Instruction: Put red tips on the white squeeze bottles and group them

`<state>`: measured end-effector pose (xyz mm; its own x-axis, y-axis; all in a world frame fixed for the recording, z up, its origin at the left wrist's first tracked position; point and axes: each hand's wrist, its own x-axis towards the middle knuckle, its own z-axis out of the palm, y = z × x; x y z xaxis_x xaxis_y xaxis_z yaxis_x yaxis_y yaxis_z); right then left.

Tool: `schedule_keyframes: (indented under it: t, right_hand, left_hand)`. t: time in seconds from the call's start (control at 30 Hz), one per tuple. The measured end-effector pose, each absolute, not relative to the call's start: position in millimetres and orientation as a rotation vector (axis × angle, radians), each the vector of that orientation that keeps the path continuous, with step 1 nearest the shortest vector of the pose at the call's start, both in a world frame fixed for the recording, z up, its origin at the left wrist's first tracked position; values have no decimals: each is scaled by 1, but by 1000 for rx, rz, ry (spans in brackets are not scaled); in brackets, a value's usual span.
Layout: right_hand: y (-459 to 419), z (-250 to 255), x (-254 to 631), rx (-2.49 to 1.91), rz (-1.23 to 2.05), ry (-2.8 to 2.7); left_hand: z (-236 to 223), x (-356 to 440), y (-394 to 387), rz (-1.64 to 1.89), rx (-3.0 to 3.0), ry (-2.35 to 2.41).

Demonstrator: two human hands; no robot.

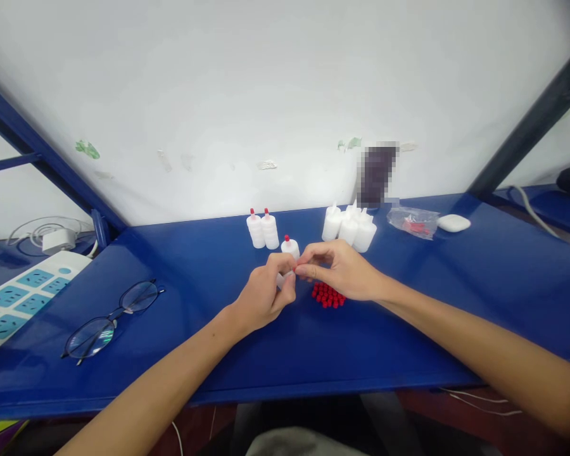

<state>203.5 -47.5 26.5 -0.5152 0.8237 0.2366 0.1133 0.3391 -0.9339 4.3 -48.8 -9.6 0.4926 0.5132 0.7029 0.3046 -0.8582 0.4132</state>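
My left hand (pixel 268 288) is closed around a small white squeeze bottle (pixel 282 279), mostly hidden by the fingers. At the bottle's tip, my right hand (pixel 333 268) pinches a small red cap (pixel 295 269) between thumb and fingers. Just behind my hands stands a white bottle with a red cap (pixel 289 246). Farther back, two more red-capped bottles (pixel 262 231) stand side by side. Below my right hand, several loose red caps (pixel 329 296) sit in a tight cluster on the blue table (pixel 209 253).
Several uncapped white bottles (pixel 349 228) are grouped behind my right hand. Beyond lie a clear bag with red pieces (pixel 413 223), a white rounded object (pixel 453 223) and a blurred dark rectangle (pixel 376 176) against the wall. Eyeglasses (pixel 114 316) and a power strip (pixel 28 297) lie left.
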Motion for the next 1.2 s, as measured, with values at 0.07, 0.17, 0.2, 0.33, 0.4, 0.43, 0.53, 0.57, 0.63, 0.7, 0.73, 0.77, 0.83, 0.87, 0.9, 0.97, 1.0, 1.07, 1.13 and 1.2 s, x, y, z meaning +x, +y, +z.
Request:
schedule_keyframes:
  t: [0.07, 0.17, 0.2, 0.33, 0.4, 0.43, 0.53, 0.57, 0.63, 0.7, 0.73, 0.77, 0.83, 0.87, 0.9, 0.97, 1.0, 1.07, 1.13, 1.2]
  right_hand:
    - [-50, 26, 201, -778, 1351, -1793]
    - [-51, 26, 201, -740, 1458, -1744]
    - [-51, 26, 201, -733, 1479, -1747]
    - [-48, 23, 203, -718, 1540, -1748]
    - [-46, 24, 202, -729, 1515, -1768]
    - [-45, 25, 202, -736, 1481, -1788]
    - [-41, 38, 202, -743, 1251, -1829]
    - [-38, 44, 202, -744, 1142, -1824]
    - [-33, 58, 203, -746, 926, -1764]
    - [-28, 71, 204, -771, 787, -1726]
    - [-25, 76, 204, -794, 715, -1739]
    - [-23, 79, 203, -817, 642, -1767]
    - [-20, 83, 201, -871, 484, -1864]
    - [-20, 83, 199, -894, 409, -1921]
    - [-19, 82, 198, -914, 341, -1978]
    - [-19, 80, 195, -955, 239, -2088]
    - [-18, 78, 193, -978, 208, -2138]
    - [-17, 76, 191, -1035, 167, -2238]
    - [-16, 74, 189, -1084, 139, -2323]
    - [-15, 72, 189, -1105, 126, -2371]
  left_hand:
    - [-11, 6, -52, 1357, 2517, 715]
    - [-13, 6, -55, 1351, 2539, 752]
    - [-13, 5, -56, 1329, 2544, 772]
    - [-13, 2, -54, 1239, 2577, 791]
    - [-11, 2, -52, 1242, 2601, 792]
    - [-9, 2, -50, 1264, 2593, 805]
    - [-5, 4, -42, 1397, 2416, 862]
    - [-3, 3, -39, 1442, 2320, 877]
    - [0, 0, -33, 1481, 2165, 944]
    - [2, -4, -28, 1401, 2126, 1073]
    - [3, -6, -26, 1320, 2139, 1143]
    - [3, -8, -25, 1228, 2158, 1206]
    - [3, -9, -24, 1075, 2189, 1292]
    - [2, -8, -23, 1026, 2209, 1323]
    - [2, -6, -23, 992, 2238, 1353]
    - [1, -1, -23, 964, 2305, 1415]
    - [0, 1, -22, 965, 2336, 1438]
    - [-1, 5, -21, 973, 2377, 1450]
    - [-2, 7, -21, 956, 2379, 1421]
    - [-2, 8, -20, 922, 2338, 1384]
